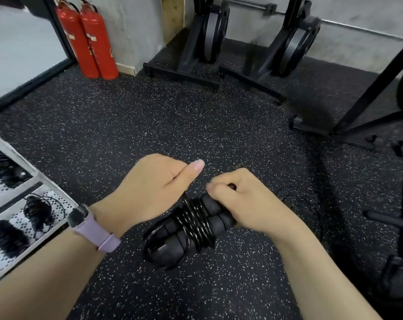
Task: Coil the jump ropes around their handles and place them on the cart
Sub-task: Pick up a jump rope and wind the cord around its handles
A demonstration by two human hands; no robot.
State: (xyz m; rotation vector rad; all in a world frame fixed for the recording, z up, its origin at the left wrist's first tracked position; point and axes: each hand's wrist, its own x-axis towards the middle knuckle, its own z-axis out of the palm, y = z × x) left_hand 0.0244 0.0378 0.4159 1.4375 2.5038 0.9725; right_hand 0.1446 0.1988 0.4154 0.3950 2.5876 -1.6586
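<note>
Forearms (57,262) above speckled rubber floor (149,123)

Even, fairly bright indoor light falls from above, leaving only soft shadows on the black speckled rubber floor (131,125). The two red cylindrical fire extinguishers (87,40) show a faint sheen. Wide-angle distortion bends the edges, and motion blur smears the upper corners and the black metal rack (366,93) at right. The centre is reasonably sharp.
</note>
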